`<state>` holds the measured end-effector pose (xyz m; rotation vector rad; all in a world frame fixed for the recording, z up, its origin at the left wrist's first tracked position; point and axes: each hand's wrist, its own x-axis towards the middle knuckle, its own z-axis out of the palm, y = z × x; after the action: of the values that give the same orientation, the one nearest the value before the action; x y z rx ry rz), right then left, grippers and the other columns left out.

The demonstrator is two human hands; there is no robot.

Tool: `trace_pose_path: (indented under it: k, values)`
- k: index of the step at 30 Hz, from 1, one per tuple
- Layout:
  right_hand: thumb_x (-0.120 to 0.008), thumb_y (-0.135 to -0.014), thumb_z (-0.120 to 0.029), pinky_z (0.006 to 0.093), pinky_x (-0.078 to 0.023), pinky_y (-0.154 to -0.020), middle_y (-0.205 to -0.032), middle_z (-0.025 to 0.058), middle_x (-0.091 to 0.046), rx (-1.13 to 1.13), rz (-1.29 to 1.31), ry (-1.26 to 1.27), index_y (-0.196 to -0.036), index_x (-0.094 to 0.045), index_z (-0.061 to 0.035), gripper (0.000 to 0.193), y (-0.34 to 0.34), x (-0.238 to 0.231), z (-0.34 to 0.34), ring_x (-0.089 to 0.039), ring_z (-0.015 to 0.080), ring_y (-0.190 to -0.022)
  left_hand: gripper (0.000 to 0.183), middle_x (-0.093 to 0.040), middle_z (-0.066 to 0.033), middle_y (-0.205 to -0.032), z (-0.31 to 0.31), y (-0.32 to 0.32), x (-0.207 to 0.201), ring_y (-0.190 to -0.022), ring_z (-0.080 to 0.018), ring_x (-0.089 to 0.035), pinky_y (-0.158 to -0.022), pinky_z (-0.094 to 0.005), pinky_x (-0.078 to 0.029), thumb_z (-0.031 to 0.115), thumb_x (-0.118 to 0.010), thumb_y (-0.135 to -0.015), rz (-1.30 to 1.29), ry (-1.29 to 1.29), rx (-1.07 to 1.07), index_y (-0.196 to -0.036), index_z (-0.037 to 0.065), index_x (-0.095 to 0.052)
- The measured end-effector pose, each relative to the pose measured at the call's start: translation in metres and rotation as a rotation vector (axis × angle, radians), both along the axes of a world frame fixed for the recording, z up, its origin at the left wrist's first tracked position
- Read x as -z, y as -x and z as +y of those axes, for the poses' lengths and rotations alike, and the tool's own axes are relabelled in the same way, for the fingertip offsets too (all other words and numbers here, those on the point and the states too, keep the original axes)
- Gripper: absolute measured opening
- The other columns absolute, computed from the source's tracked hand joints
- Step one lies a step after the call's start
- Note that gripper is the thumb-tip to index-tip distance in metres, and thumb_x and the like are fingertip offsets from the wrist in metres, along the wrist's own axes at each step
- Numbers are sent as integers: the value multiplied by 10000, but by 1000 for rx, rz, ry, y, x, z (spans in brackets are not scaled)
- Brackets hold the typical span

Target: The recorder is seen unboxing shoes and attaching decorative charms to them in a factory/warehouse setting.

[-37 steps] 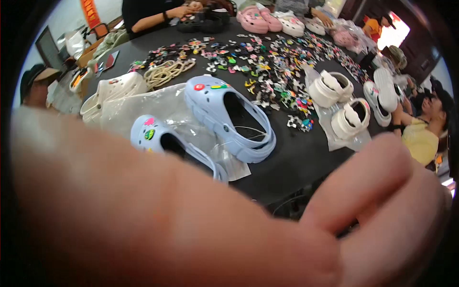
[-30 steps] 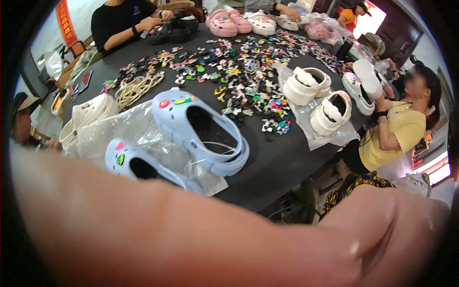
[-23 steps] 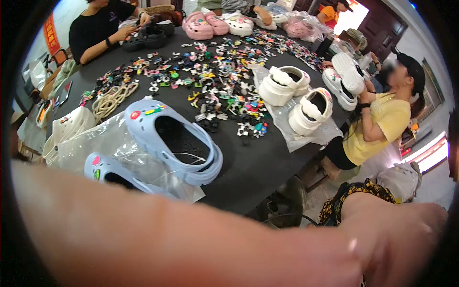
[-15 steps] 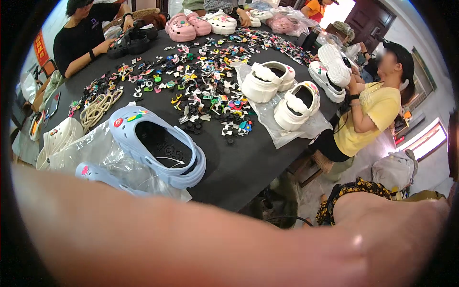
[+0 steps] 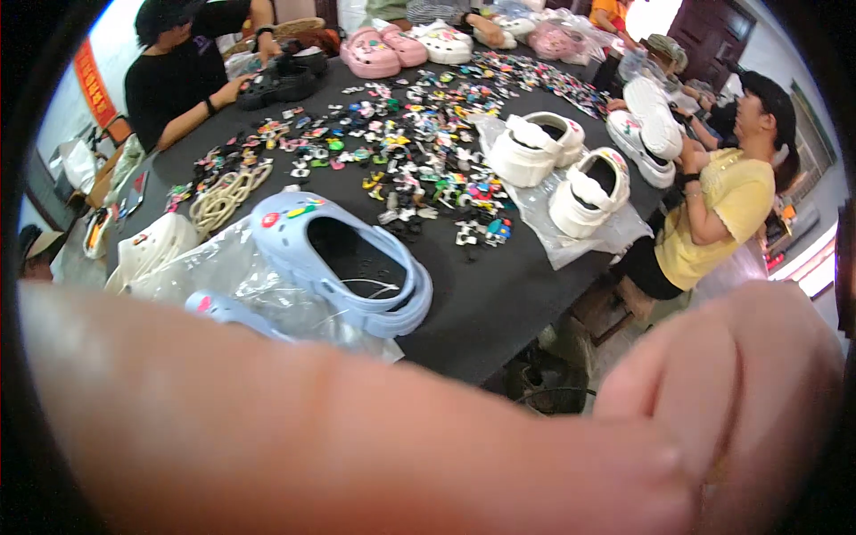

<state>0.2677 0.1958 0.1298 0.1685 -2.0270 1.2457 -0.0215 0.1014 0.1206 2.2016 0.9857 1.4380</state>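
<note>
Very close and blurred, my left hand [image 5: 357, 428] spans the bottom of the view, one long finger-like shape stretching rightward. At the lower right my right hand [image 5: 740, 366] shows curled fingers pressed together beside its tip; whatever they hold, if anything, is hidden. Just beyond, on the black table, rests a light blue clog [image 5: 285, 234] with colourful charms on its toe and a thin loop at its heel. A second blue clog [image 5: 223, 308] is mostly covered by my left hand. Clear plastic [image 5: 178, 278] lies under them, next to a white clog [image 5: 159, 245].
Many loose shoe charms [image 5: 401, 160] spread over the black table [image 5: 464, 321]. White platform clogs [image 5: 580, 201] stand on plastic at right; pink clogs [image 5: 370, 55] sit farther back. Beige cords [image 5: 227, 198] lie at left. A person in yellow [image 5: 722, 196] and one in black [image 5: 174, 85] handle clogs.
The view has shifted, so the table and clogs sit farther right in it. My right hand's curled fingers have come up at the lower right, covering the patterned cloth seen there before.
</note>
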Motion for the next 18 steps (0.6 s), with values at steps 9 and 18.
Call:
trace_pose_path:
  k: [9, 18]
  values:
    - [-535, -838, 92, 287, -486, -759, -1030, 122, -619, 149, -292, -219, -994, -651, 23, 206, 55, 2, 18, -610, 195, -860, 290, -622, -168, -964, -64, 29, -17, -812, -205, -615, -715, -328, -492, 203, -588, -891, 95, -21, -283, -1054, -34, -556]
    - [-604, -872, -60, 258, -464, -707, -1097, 67, -586, 497, -615, -104, -1237, -550, -10, 372, 92, 93, 82, -561, 126, -923, 537, -618, -185, -1040, -71, 44, 25, -864, -342, -598, -781, -403, -488, 260, -740, -771, 528, 97, -728, -1155, -64, -549]
